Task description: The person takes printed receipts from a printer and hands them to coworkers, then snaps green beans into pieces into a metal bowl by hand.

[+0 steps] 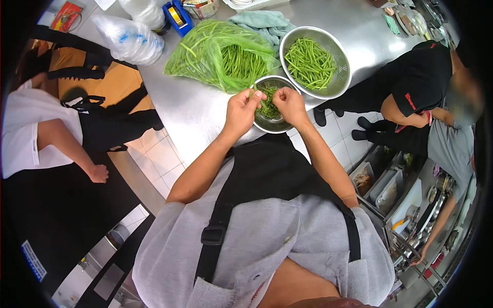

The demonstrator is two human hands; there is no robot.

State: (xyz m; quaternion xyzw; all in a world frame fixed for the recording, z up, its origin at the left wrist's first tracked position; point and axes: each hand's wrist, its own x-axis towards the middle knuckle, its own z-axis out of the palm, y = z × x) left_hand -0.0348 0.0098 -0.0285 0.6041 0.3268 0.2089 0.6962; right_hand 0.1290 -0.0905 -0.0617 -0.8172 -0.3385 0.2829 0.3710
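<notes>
Pinched between the fingers of my left hand (242, 111) is a green bean, held upright over the left rim of a small metal bowl (280, 127). Bits of green trimmings (269, 109) lie in that bowl. Above the bowl's right side my right hand (289, 106) has its fingers closed; whatever they hold is hidden. Behind my left hand a green plastic bag (197, 54) lies open, full of green beans (241, 60). A metal colander (343, 72) beside the small bowl holds more green beans (310, 62).
On the steel table (172, 100) stand a blue tape dispenser (178, 18), rolls of clear plastic bags (128, 40) and a bluish cloth (262, 21). A person in white (49, 123) stands at left. Other people (411, 82) stand at right near a rack with tubs (387, 187).
</notes>
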